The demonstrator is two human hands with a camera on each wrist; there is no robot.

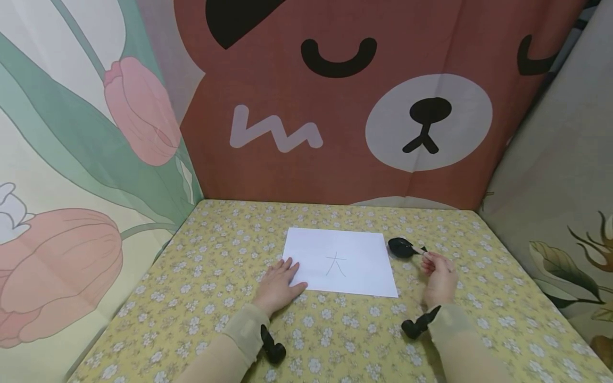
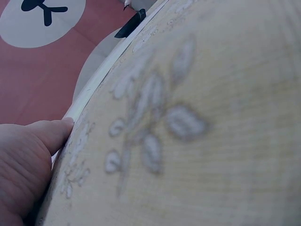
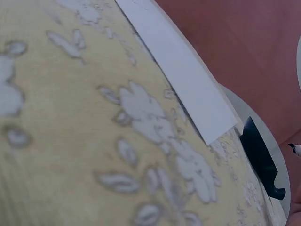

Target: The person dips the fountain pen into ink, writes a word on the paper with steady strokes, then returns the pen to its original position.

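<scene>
A white sheet of paper (image 1: pixel 364 276) lies on the cloth, bearing a thin dark character of a few strokes. My left hand (image 1: pixel 279 287) rests with spread fingers on its lower left edge; in the left wrist view the thumb (image 2: pixel 54 134) lies along that edge. Right of the paper sits a small black dish (image 1: pixel 400 248), seen side-on in the right wrist view (image 3: pixel 259 157). My right hand (image 1: pixel 438 274) pinches a slim brush (image 1: pixel 419 250), pale with a dark tip (image 3: pixel 291 147), just above the dish's right side. Whether the tip touches the dish cannot be told.
Yellow floral cloth (image 1: pixel 335 340) covers the table. A brown bear-print backdrop (image 1: pixel 287 175) rises behind it, with a tulip-print panel (image 1: pixel 96 159) on the left and another printed panel (image 1: pixel 551 186) on the right. Black wrist devices (image 1: pixel 274 348) are strapped to both sleeves.
</scene>
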